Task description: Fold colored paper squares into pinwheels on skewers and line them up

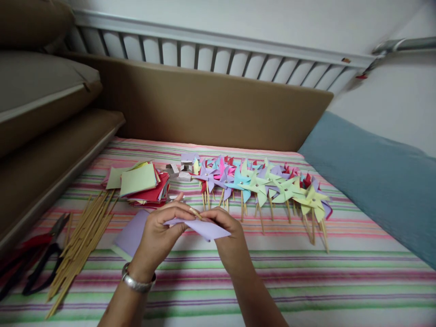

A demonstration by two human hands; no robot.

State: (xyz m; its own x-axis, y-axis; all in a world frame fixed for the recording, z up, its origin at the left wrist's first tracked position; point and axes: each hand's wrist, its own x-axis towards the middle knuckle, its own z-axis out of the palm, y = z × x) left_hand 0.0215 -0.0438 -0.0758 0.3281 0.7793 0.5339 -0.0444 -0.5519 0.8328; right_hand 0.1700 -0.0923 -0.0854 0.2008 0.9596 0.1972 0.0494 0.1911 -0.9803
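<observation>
Above the striped cloth, both my hands hold a light purple piece of paper (206, 228) that looks bent, with a pointed corner towards the right. My left hand (161, 229) pinches its left side, thumb below and fingers over the top. The fingers of my right hand (230, 234) close on its far edge. A short light-brown bit, like the end of a wooden stick (195, 213), shows between the fingertips; the rest of it is hidden. Beneath my left hand lies a flat purple sheet (131, 234) with a pale green one under it.
Finished paper pinwheels (257, 184) on sticks lie beyond my right hand. Left are a stack of coloured paper (138, 179), loose wooden sticks (81, 245) and scissors (42, 268). Small open boxes (185, 169) stand behind. Brown cushions (51, 131) and a brown board (204, 104) border the cloth.
</observation>
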